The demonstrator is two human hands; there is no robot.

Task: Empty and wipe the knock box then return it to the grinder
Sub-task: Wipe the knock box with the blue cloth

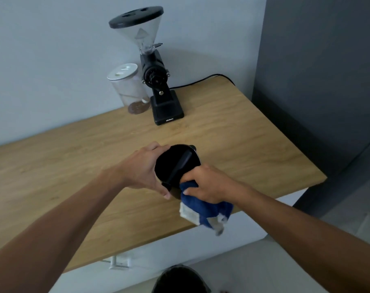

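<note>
The black round knock box [169, 163] with a dark bar across its mouth is held above the wooden counter, tilted with its opening toward me. My left hand [145, 169] grips its left wall. My right hand [209, 185] is closed on a blue cloth [207, 211], pressing it against the box's lower right rim. A white label hangs from the cloth. The black grinder [158, 81] with a clear hopper stands at the back of the counter by the wall.
A clear lidded jar [128, 87] with a little dark content stands left of the grinder. The grinder's black cable [203, 80] runs right along the wall. The wooden counter [232, 134] ends at right near a dark cabinet. A dark bin [179, 280] sits below.
</note>
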